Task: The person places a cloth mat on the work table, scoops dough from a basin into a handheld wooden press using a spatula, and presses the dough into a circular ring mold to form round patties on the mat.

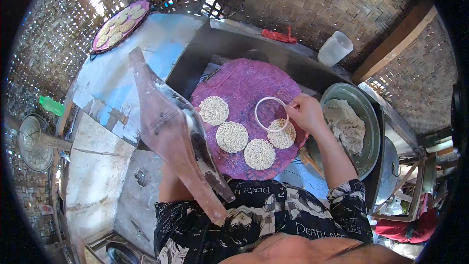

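My right hand [304, 111] pinches a thin white ring [256, 113] at its right side. The ring hangs tilted over the round purple cloth-covered tray [246, 85], its lower edge overlapping the rightmost noodle-like disc [282, 139]. Three more pale discs of squiggly strands lie in a curved row: one at the left [214, 111], another beside it [232, 137] and one nearest me [259, 154]. A long wooden press with two tapering handles [163, 124] looms in front on the left. Behind it my left hand [207, 128] is mostly hidden at the tray's left edge; its grip is unclear.
A green basin [373, 143] holding pale dough [344, 126] stands right of the tray. A white plastic container [335, 49] and red plastic bag [280, 35] rest on the back ledge. Far left, another tray [120, 26] carries several discs on the blue-white surface [119, 71].
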Available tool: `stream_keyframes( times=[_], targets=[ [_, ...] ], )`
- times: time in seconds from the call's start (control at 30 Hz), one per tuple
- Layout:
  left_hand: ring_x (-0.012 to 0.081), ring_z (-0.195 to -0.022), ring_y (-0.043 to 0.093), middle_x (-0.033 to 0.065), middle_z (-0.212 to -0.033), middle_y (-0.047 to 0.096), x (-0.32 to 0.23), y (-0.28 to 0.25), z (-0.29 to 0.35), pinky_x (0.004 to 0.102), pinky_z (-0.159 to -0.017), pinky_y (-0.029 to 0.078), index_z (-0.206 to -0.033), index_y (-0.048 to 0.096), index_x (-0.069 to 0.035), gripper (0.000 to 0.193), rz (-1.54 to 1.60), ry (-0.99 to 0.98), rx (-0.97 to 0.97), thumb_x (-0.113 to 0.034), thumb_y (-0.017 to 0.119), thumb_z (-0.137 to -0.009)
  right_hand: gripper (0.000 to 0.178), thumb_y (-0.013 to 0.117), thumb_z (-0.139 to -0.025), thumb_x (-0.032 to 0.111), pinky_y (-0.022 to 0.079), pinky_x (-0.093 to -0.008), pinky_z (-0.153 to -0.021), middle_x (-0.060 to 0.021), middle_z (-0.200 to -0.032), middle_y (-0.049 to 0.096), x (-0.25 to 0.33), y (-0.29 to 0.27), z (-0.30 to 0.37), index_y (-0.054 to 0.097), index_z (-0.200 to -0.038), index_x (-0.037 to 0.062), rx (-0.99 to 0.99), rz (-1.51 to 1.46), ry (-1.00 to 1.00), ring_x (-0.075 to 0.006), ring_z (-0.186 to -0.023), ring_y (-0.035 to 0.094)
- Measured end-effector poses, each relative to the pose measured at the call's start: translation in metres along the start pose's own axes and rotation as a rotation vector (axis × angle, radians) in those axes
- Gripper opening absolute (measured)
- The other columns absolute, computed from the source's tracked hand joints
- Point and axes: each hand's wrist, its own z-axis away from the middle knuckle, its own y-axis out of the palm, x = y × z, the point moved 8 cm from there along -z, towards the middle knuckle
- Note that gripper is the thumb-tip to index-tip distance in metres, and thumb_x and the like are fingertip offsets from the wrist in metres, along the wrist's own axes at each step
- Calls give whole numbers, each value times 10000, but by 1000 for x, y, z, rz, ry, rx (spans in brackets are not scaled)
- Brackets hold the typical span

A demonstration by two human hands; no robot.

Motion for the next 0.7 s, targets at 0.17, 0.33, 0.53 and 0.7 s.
stream_keyframes(
  times=[0.17,0.33,0.53,0.7],
  targets=[
    [223,-921,571,129,-901,608,-4,-1,3,338,-804,448,-894,591,-19,365,-14,-2,12,-216,723,-617,236,581,-678,278,462,-408,-684,-124,-791,596,12,33,-23,647,-723,56,-1,58,-110,-314,-763,582],
    [225,-916,571,127,-892,607,0,-7,4,341,-804,448,-886,589,-18,357,-28,-15,11,-214,721,-619,226,579,-685,278,464,-407,-687,-119,-801,597,16,54,-26,649,-721,67,119,85,-95,-311,-769,581],
    [228,-911,571,125,-880,606,-7,-5,2,343,-804,448,-876,586,-18,347,-52,-11,34,-211,720,-621,243,583,-701,304,464,-398,-691,-110,-802,594,25,46,-18,643,-703,68,123,97,-128,-304,-787,574],
    [231,-907,570,123,-871,605,-15,16,-3,345,-805,448,-868,583,-17,339,-179,29,119,-209,719,-623,367,574,-752,400,456,-357,-707,-107,-797,603,55,6,2,639,-817,45,0,20,-194,-254,-799,583]
  ],
)
